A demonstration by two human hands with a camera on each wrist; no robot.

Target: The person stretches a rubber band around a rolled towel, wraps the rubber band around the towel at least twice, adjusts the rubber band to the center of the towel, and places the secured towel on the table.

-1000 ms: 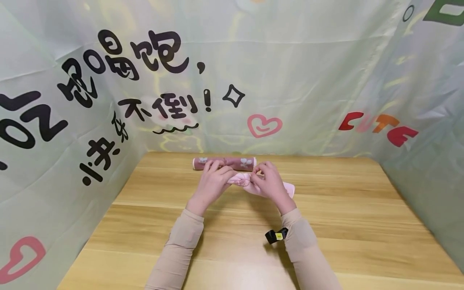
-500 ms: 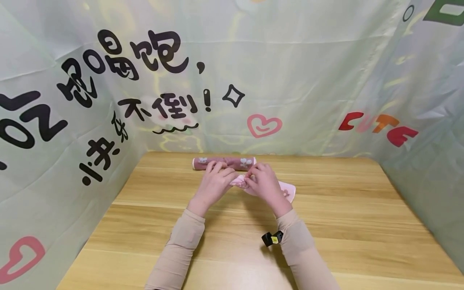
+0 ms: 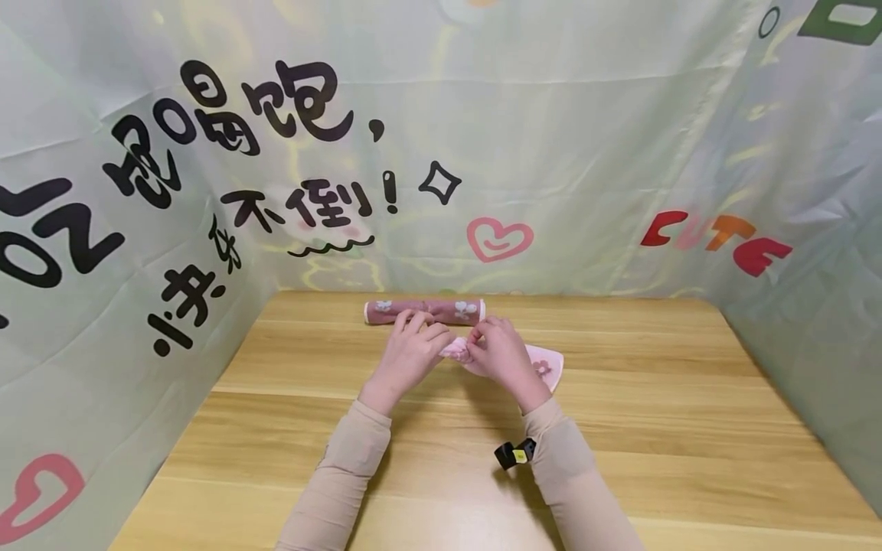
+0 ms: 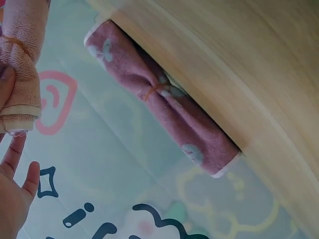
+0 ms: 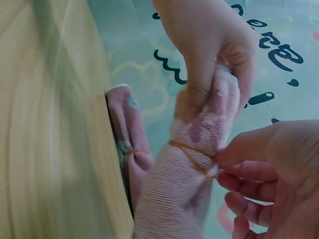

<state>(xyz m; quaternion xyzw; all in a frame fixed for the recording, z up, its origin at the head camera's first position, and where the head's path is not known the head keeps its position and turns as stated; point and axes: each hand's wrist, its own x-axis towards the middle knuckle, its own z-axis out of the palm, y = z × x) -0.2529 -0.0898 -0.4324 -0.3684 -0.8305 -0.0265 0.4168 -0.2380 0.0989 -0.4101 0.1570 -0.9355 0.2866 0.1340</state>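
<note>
A rolled light pink towel (image 3: 547, 366) is held up off the table between the two hands, one end flaring out to the right. My left hand (image 3: 408, 356) grips the roll's left end, thumb on one side and fingers on the other in the right wrist view. Around the roll's middle runs a thin orange-brown rubber band (image 5: 192, 153), with one strand slanting across the cloth. My right hand (image 3: 506, 353) pinches this band between thumb and forefinger at the towel's side; its other fingers are loosely bent.
Behind the hands, a mauve rolled towel (image 3: 451, 309) with pale flower patterns lies along the back edge of the wooden table (image 3: 654, 428), banded at its middle. A printed curtain (image 3: 586, 153) encloses the back and sides. A black device (image 3: 513, 454) sits at the right wrist.
My right hand has shifted slightly left and closer to my left hand, keeping near the band. More of the pink towel's flared right end shows, including a flower. The mauve towel stays put.
</note>
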